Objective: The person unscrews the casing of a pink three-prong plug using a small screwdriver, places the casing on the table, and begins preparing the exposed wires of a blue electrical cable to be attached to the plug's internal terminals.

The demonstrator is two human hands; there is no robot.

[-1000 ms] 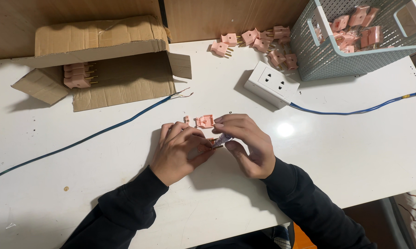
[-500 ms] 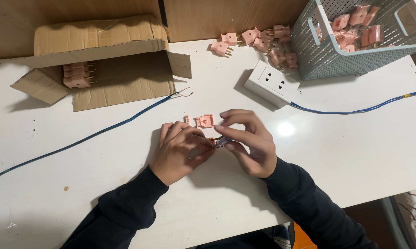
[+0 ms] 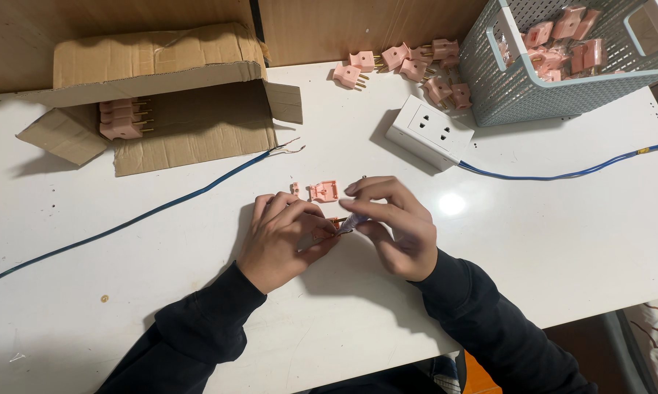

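The plug part [image 3: 334, 225] sits between both hands over the table [image 3: 562, 241], near a loose pink cover [image 3: 324, 191]. It looks light, rigid and small, best pinched by its sides. The left hand [image 3: 281, 239] is closed on it; the right hand [image 3: 391, 226] pinches a thin tool [image 3: 352, 222] against it.
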